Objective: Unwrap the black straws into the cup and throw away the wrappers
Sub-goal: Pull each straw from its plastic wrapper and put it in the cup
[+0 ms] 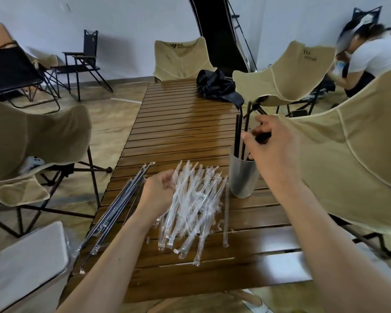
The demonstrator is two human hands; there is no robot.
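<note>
On the slatted wooden surface (178, 123), my right hand (273, 150) fingers pinch a black straw (246, 123) over the frosted cup (243, 177); my left hand (158, 190) clutches an empty wrapper (174, 177). Wrapped straws (113, 213), light and slippery, look best pinched near an end.

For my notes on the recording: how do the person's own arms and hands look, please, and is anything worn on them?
Both forearms are bare, with no sleeves in view. The left hand and right hand wear no gloves, and no watch or ring shows.

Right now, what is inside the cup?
The cup holds a few upright black straws. The right hand covers part of the cup's mouth, so an exact count is hidden.
</note>
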